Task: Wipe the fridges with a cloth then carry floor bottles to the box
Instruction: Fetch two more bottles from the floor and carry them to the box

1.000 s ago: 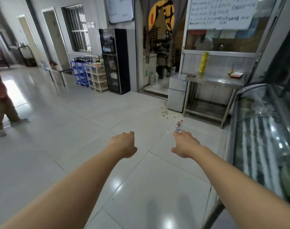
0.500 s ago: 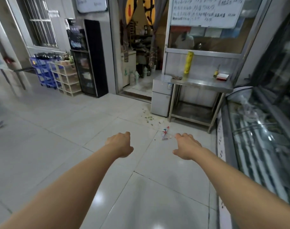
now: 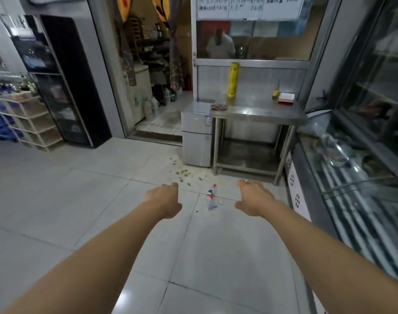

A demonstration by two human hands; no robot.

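Observation:
A clear plastic bottle (image 3: 211, 198) with a red cap and a blue-and-red label lies on the white tiled floor ahead. Both my arms stretch forward over the floor. My left hand (image 3: 165, 200) hangs empty to the left of the bottle, fingers loosely curled. My right hand (image 3: 254, 199) is empty to its right, fingers spread and relaxed. Neither hand touches the bottle. A small silver fridge (image 3: 196, 134) stands beyond it against the wall. A crumpled cloth (image 3: 218, 107) lies on the steel table's (image 3: 257, 114) left corner, beside the fridge top.
A glass-topped display freezer (image 3: 352, 184) runs along the right. A tall black glass-door fridge (image 3: 57, 82) and shelving racks (image 3: 28, 123) stand at the left. Green scraps (image 3: 182, 173) litter the floor before the small fridge. An open doorway (image 3: 157, 75) leads to a back room.
The view has swung right and moved closer to the bottle and steel table. My right hand has opened from loosely curled to spread fingers.

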